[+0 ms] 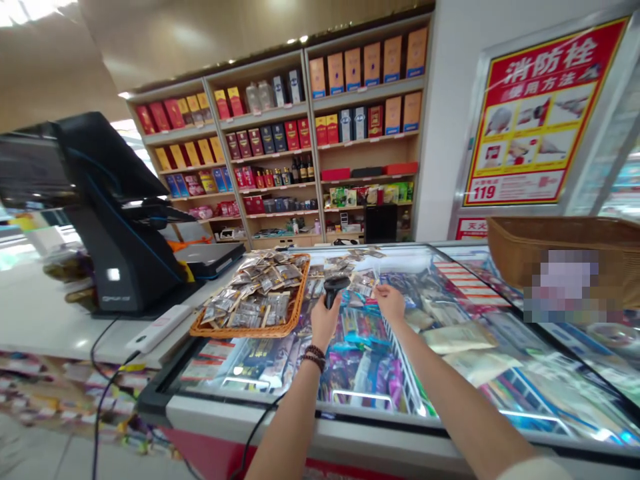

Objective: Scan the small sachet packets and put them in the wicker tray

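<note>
Left grip (325,321) is wrapped around the handle of a black handheld barcode scanner (334,288), fingers closed and partly hidden behind it, with the scanner's head tilted up and aimed forward and slightly right. Right grip (390,303) is raised just beside it, its fingertips (379,291) reaching left to a small foil packet (363,285). From this angle it might be a light pinch or only a touch, so I cannot tell whether the fingers are pressed together on the packet.

That packet lies between the scanner's head and the right hand, nearer the right hand, and its long axis is hard to make out among the overlapping foil. More foil packets (345,262) are scattered on the glass lid of a chest freezer (375,433), above brightly coloured bagged goods (360,347). Just left of the left hand, a woven tray (250,332) piled with similar packets sits on the same lid. Glare and the small size of the print leave their labels unreadable.

Farther left, a white tabletop (50,313) carries a black point-of-sale terminal (115,227) and a white power strip (157,328). At the right, a wicker basket (550,247) is cut off by the frame, with a pixelated patch over part of it. Beyond stand wooden shelves (320,133) of boxed liquor and a red-and-yellow fire hydrant instruction poster (540,113).
</note>
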`<state>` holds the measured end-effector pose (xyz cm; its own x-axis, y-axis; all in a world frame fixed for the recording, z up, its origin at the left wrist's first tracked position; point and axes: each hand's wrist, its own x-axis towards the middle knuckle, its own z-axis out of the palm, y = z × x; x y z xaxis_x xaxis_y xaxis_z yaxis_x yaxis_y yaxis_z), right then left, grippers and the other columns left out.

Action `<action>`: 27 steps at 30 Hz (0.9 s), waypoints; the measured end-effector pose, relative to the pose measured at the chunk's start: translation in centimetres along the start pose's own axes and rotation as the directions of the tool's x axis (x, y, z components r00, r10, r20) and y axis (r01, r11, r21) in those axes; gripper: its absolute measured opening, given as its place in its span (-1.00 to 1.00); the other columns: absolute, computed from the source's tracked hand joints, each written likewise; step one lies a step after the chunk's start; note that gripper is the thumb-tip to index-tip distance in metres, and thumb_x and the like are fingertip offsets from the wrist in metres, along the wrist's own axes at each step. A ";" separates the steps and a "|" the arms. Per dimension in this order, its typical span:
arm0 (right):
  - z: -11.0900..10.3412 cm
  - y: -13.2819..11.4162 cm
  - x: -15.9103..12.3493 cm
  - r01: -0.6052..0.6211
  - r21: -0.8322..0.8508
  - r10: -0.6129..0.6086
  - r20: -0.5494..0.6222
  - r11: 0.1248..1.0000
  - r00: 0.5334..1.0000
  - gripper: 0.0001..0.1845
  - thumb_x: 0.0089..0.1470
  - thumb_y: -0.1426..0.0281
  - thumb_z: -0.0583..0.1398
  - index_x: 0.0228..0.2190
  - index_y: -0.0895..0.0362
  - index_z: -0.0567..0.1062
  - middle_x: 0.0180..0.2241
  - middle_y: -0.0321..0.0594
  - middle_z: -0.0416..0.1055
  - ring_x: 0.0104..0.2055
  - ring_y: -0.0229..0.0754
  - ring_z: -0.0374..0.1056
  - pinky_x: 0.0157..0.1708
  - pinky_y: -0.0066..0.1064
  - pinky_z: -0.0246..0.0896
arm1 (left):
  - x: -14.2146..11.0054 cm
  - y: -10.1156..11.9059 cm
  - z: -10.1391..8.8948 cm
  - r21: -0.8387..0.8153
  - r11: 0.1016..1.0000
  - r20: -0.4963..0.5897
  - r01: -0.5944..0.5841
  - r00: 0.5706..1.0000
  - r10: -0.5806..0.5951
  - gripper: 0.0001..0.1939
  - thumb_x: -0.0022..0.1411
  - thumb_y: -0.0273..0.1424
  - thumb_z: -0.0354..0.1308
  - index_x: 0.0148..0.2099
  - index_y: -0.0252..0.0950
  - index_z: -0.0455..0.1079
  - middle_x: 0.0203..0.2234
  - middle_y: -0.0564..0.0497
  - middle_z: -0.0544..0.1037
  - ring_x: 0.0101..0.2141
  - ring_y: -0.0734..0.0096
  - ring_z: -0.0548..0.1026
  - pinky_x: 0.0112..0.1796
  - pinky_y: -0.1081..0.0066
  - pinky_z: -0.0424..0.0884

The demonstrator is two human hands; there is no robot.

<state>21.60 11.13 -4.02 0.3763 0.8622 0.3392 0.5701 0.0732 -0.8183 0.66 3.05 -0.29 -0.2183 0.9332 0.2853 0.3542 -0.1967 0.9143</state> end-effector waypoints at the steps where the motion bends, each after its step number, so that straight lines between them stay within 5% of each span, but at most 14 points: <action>1: 0.0 0.1 -0.1 -0.014 0.020 0.014 -0.016 1.000 1.000 -0.78 0.13 0.25 0.22 -0.29 0.09 0.63 -0.31 -0.16 0.68 -0.22 -0.06 0.59 -0.20 -0.35 0.38 | -0.1 -0.1 0.0 -0.012 1.000 0.001 -0.005 1.000 0.005 -0.52 0.25 0.11 0.12 -0.31 -0.22 0.40 -0.62 0.06 0.43 -0.55 0.35 0.44 -0.48 0.44 0.26; 11: 0.1 1.2 0.0 0.021 0.242 0.010 -0.123 0.970 0.992 -0.62 0.02 0.01 0.24 -0.39 0.07 0.57 -0.41 -0.09 0.67 -0.32 0.06 0.60 -0.30 -0.26 0.37 | -0.6 -0.2 -0.2 -0.193 0.980 0.100 0.048 0.995 -0.029 -0.43 0.13 0.23 0.15 -0.34 -0.21 0.27 -0.69 0.17 0.30 -0.70 0.49 0.27 -0.62 0.46 0.17; 27: 0.4 1.7 0.1 0.025 0.409 0.059 -0.190 0.912 0.980 -0.35 -0.15 -0.27 0.20 -0.39 0.08 0.53 -0.38 0.05 0.66 -0.31 0.12 0.61 -0.27 -0.18 0.44 | -1.0 0.0 -0.3 -0.169 0.984 0.113 0.049 0.993 -0.030 -0.42 0.14 0.25 0.15 -0.36 -0.20 0.24 -0.69 0.17 0.29 -0.70 0.49 0.28 -0.62 0.46 0.16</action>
<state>22.36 11.50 -5.59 0.5412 0.7537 0.3728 0.2311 0.2930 -0.9278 0.59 2.04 -0.50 -0.1244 0.9668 0.2233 0.1839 -0.1987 0.9627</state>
